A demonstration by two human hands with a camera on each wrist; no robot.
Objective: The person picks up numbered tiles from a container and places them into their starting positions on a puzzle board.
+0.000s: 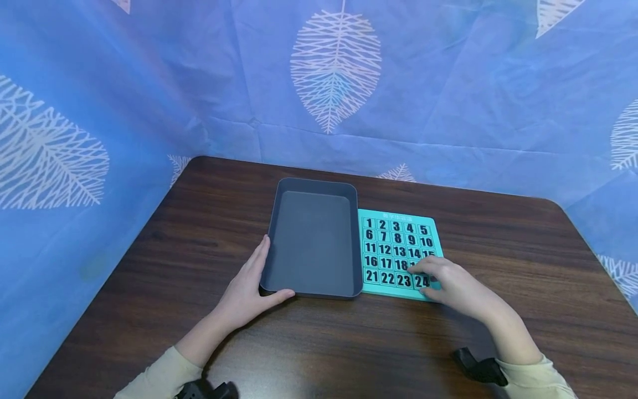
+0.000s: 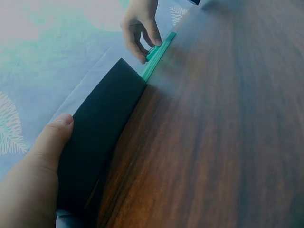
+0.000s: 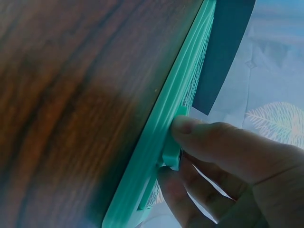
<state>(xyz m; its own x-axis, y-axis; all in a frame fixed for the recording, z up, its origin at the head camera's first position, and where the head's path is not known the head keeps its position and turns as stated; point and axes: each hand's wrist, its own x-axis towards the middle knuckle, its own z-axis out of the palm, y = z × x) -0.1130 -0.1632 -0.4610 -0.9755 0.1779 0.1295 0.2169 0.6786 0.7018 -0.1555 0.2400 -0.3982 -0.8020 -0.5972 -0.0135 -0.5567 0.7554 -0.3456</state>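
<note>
A turquoise number puzzle board (image 1: 401, 295) lies on the table, its tiles printed with black numbers in rows. My right hand (image 1: 456, 285) is over its near right corner, thumb and fingertips around the tile marked 24 (image 1: 421, 281). In the right wrist view they pinch that green tile (image 3: 172, 151), which stands up above the board's surface. Left of the board is a dark grey rectangular tray (image 1: 314, 244) with a bare floor. My left hand (image 1: 244, 296) rests at its near left corner, straight fingers along the left wall and thumb at the near wall.
Tray and board stand side by side on a dark wood-grain table (image 1: 329, 349) with rounded far corners. Behind and to the left hangs a blue cloth (image 1: 239, 72) with white leaf prints. A black strap (image 1: 480, 368) is around the right wrist.
</note>
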